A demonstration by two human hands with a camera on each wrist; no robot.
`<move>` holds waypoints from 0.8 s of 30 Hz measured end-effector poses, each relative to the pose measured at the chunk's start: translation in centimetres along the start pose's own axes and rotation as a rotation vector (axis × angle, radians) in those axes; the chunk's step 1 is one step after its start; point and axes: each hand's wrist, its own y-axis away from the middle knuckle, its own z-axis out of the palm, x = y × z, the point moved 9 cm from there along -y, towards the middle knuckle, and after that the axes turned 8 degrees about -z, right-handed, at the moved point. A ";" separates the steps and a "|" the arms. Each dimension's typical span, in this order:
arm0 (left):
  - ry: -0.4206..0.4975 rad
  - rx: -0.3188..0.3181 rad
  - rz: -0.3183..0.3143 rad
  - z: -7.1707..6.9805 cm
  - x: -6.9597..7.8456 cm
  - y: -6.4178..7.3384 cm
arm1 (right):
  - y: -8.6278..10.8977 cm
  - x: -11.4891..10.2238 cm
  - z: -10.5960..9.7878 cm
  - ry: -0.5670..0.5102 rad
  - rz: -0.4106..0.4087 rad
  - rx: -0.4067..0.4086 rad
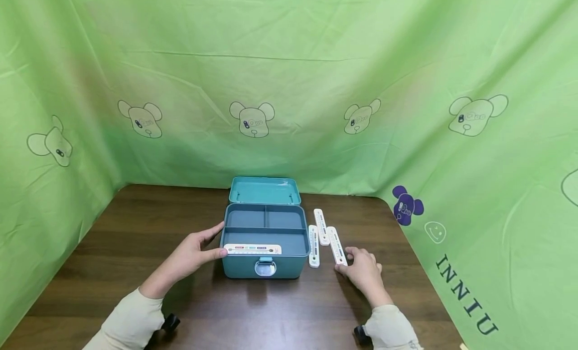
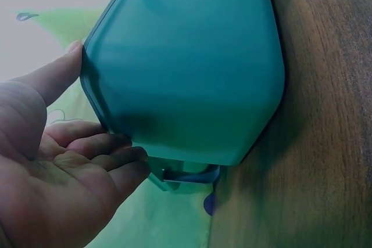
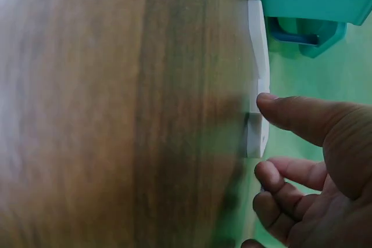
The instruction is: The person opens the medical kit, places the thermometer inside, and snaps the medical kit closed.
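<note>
A blue-green box (image 1: pixel 265 266) with its lid (image 1: pixel 264 191) raised stands mid-table. Inside its front compartment, along the front wall, lies a white thermometer (image 1: pixel 254 249) with coloured marks. My left hand (image 1: pixel 197 249) rests against the box's left side, thumb at the front corner, fingers spread along the rim. Right of the box, a second thermometer (image 1: pixel 313 246), a third thermometer (image 1: pixel 321 226) and another thermometer (image 1: pixel 336 245) lie close together. My right hand (image 1: pixel 363 269) is at the near end of the rightmost one, thumb and fingers spread apart; whether the thumb touches it is unclear.
Dividers (image 1: pixel 265 217) split the box's tray into three compartments. A clasp (image 1: pixel 265 267) sits on its front. Behind the wooden table (image 1: pixel 171 214) hangs a green printed curtain (image 1: pixel 293 79), which also runs along both sides.
</note>
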 end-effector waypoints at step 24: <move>-0.016 0.021 -0.010 -0.3 0.1 0.1 | 0.1 1.8 -0.1 -0.085 0.196 0.018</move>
